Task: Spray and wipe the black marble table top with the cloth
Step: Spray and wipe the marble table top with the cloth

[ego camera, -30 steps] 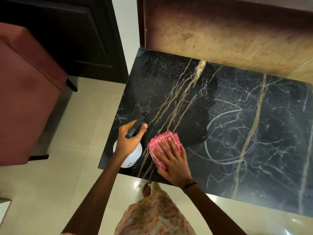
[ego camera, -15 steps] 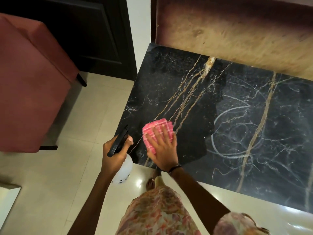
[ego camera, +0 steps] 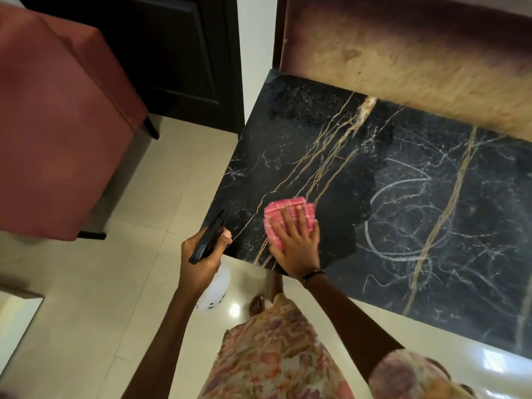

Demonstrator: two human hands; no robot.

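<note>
Cloth (ego camera: 288, 218): pink checked, folded into a pad, lying flat on the black marble table top (ego camera: 302, 139) near the front left corner. Your right hand (ego camera: 296, 240) is spread palm-down over it, fingers fanned, heel of the hand at the table's front edge.

Change over the last second: against the gold veins, the cloth has travelled from the near edge a little way inward and to the left, so the stroke is working the corner region. The marble around and behind the pad reads as a darker, uniform patch with a ragged border; to its right the surface is greyer with pale curved streaks. Judgement: the dark patch is the wet, wiped zone, and the streaked right-hand portion is not yet covered. Task roughly in its first part.

Your left hand (ego camera: 201, 254) is closed around the black trigger head of the spray bottle (ego camera: 214, 292), whose white body hangs below the fist. A second ago the bottle sat over the corner of the slab; now it is off the table, held over the floor tiles (ego camera: 115, 269) just beside the left edge. That suggests spraying is paused while you wipe.

Further out: red upholstered chair (ego camera: 57, 125) to the left, dark cabinet door (ego camera: 172, 53) behind it, brown wall panel (ego camera: 403, 53) along the back edge
</note>
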